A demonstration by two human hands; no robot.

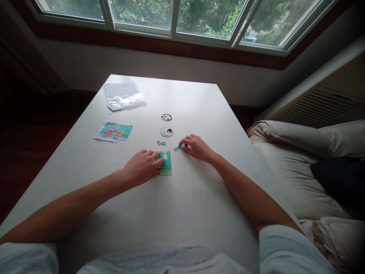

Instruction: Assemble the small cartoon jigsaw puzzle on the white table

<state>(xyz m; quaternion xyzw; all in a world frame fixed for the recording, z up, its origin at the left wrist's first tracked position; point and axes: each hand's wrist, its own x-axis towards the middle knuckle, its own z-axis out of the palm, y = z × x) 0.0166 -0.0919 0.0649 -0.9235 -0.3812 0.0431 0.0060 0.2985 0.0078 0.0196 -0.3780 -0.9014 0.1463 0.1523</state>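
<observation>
A small, partly joined teal jigsaw (167, 164) lies in the middle of the white table (182, 213). My left hand (142, 166) rests on its left side, fingers curled and pressing it flat. My right hand (196, 147) pinches a loose teal piece (178, 147) just to the right of the jigsaw. Another loose teal piece (161, 143) lies a little beyond the jigsaw, untouched.
A colourful cartoon picture card (114, 131) lies at the left. A crumpled clear plastic bag (123, 96) sits further back. Two round metal lids or tins (166, 124) lie past the pieces. A cushioned seat (299, 167) is at the right, windows behind.
</observation>
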